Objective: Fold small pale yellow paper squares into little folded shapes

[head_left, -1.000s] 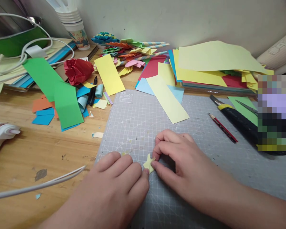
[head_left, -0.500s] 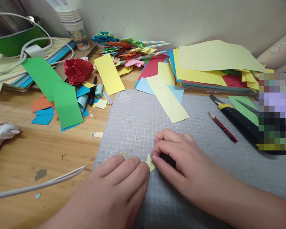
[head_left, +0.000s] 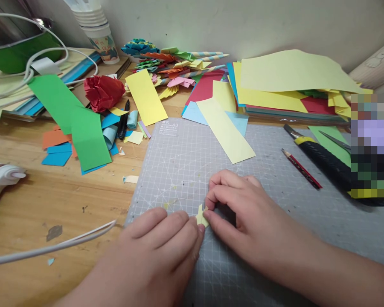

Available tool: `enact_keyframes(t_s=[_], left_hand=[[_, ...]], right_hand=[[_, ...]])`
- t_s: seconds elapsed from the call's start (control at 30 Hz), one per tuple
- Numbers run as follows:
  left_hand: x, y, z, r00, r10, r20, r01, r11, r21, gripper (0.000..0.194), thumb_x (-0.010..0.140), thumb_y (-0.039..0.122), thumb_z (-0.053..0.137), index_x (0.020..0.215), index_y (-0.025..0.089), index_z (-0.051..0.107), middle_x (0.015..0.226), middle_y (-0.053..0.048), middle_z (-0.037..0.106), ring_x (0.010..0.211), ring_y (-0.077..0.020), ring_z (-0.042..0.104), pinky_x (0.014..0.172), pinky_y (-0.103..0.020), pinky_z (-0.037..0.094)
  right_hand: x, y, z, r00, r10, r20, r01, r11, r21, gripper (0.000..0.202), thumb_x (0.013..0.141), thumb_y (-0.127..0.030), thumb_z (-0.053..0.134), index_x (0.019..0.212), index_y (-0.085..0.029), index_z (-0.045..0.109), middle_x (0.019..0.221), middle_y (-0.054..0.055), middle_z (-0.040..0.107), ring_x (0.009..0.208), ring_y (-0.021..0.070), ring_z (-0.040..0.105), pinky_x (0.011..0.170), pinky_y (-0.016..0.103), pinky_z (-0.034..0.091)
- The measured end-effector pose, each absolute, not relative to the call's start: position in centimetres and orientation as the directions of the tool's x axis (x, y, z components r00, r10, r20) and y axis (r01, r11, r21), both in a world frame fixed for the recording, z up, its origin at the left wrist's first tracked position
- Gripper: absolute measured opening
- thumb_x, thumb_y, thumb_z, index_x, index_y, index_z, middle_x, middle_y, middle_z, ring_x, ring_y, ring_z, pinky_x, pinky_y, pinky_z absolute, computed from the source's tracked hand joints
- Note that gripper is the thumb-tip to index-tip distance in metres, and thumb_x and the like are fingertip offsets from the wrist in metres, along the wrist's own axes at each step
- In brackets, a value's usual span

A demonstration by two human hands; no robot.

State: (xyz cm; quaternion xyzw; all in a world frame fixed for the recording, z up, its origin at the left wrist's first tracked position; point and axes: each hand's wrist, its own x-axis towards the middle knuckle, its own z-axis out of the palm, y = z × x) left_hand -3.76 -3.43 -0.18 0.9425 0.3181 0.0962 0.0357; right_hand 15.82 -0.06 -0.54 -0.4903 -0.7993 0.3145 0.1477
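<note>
Pale, angular folded paper (head_left: 201, 218) sits pinched between the left hand (head_left: 164, 243) and right hand (head_left: 246, 213).

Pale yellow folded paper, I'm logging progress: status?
Right hand pinching, left hand touching folded paper. Paper partly hidden, over gray gridded cutting mat. Red-black pencil clear of hands.

Compared with a second ago, the bare left hand (head_left: 166, 243) has moved rightward over the small, folded piece of pale-yellow paper (head_left: 200, 215), so that its curled fingers cover more of the piece's left side and sit nearer the bare right hand (head_left: 252, 217) on its other side. One left fingertip (head_left: 201, 228), hidden half a second ago, shows again at the piece's near edge.
</note>
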Motion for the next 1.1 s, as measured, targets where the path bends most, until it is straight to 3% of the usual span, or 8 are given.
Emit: enact_keyframes(t_s=[0.07,0.2,0.4,0.57,0.67,0.9,1.07,1.1], left_hand=[[-3.8,-3.43,-0.34,0.771,0.625,0.122,0.612,-0.78,0.129,0.034,0.098,0.02,0.035,0.105,0.019,0.068,0.098,0.002,0.071,0.087,-0.0165,0.06,0.079,-0.033,0.041],[-3.91,-3.38,-0.51,0.785,0.586,0.202,0.575,-0.81,0.112,0.032,0.097,0.022,0.037,0.103,0.02,0.069,0.096,0.002,0.071,0.086,-0.0164,0.059,0.076,-0.033,0.041],[-3.84,-3.55,-0.38,0.768,0.635,0.084,0.626,-0.771,0.113,0.025,0.094,0.022,0.045,0.103,0.021,0.069,0.1,0.002,0.069,0.088,-0.0174,0.057,0.077,-0.034,0.042],[-3.99,-3.63,-0.26,0.779,0.624,0.069,0.617,-0.781,0.098,0.024,0.094,0.023,0.046,0.103,0.021,0.068,0.102,0.002,0.068,0.089,-0.018,0.056,0.077,-0.034,0.042],[-4.06,-3.52,-0.34,0.79,0.601,0.118,0.589,-0.798,0.124,0.024,0.094,0.023,0.046,0.105,0.022,0.067,0.097,0.004,0.068,0.084,-0.0167,0.056,0.074,-0.034,0.041],[-4.11,-3.83,-0.04,0.757,0.649,0.074,0.635,-0.758,0.151,0.033,0.098,0.019,0.034,0.107,0.022,0.066,0.095,0.003,0.068,0.088,-0.0162,0.056,0.08,-0.033,0.039],[-4.36,-3.74,0.06,0.765,0.62,0.176,0.591,-0.784,0.191,0.037,0.1,0.022,0.03,0.103,0.026,0.067,0.092,0.005,0.069,0.083,-0.0146,0.058,0.079,-0.032,0.037],[-4.38,-3.68,0.04,0.739,0.662,0.121,0.635,-0.746,0.201,0.035,0.1,0.021,0.032,0.104,0.026,0.066,0.094,0.004,0.07,0.086,-0.0152,0.058,0.081,-0.033,0.037]], right_hand=[[15.81,-0.04,-0.51,-0.478,0.876,-0.07,0.688,0.323,-0.65,0.014,0.085,-0.014,0.054,0.073,-0.02,0.057,0.085,-0.001,0.056,0.08,0.0178,0.052,0.075,0.038,0.033],[15.75,0.07,-0.51,-0.477,0.876,-0.072,0.687,0.32,-0.652,0.013,0.084,-0.012,0.055,0.073,-0.02,0.057,0.085,-0.001,0.056,0.081,0.0176,0.053,0.075,0.038,0.033],[15.71,0.09,-0.5,-0.482,0.872,-0.079,0.68,0.316,-0.662,0.014,0.084,-0.012,0.054,0.073,-0.02,0.056,0.086,-0.001,0.055,0.083,0.0174,0.053,0.076,0.038,0.034],[15.77,0.13,-0.56,-0.467,0.881,-0.079,0.687,0.304,-0.66,0.012,0.082,-0.011,0.056,0.074,-0.02,0.056,0.088,-0.001,0.055,0.084,0.0179,0.052,0.076,0.038,0.035],[15.83,0.25,-0.63,-0.47,0.879,-0.081,0.682,0.303,-0.666,0.013,0.082,-0.011,0.056,0.073,-0.02,0.056,0.088,-0.001,0.055,0.085,0.0179,0.052,0.077,0.038,0.035],[15.89,0.36,-0.66,-0.478,0.874,-0.086,0.673,0.302,-0.675,0.014,0.082,-0.009,0.055,0.073,-0.02,0.056,0.088,-0.001,0.055,0.085,0.0172,0.053,0.076,0.038,0.034],[16.04,0.41,-0.56,-0.494,0.864,-0.099,0.651,0.292,-0.7,0.014,0.08,-0.007,0.054,0.072,-0.02,0.055,0.089,0.0,0.055,0.084,0.017,0.052,0.077,0.038,0.034],[16.06,0.4,-0.53,-0.494,0.863,-0.105,0.651,0.287,-0.702,0.014,0.079,-0.007,0.054,0.072,-0.02,0.055,0.089,0.0,0.055,0.084,0.0171,0.052,0.078,0.038,0.034]])
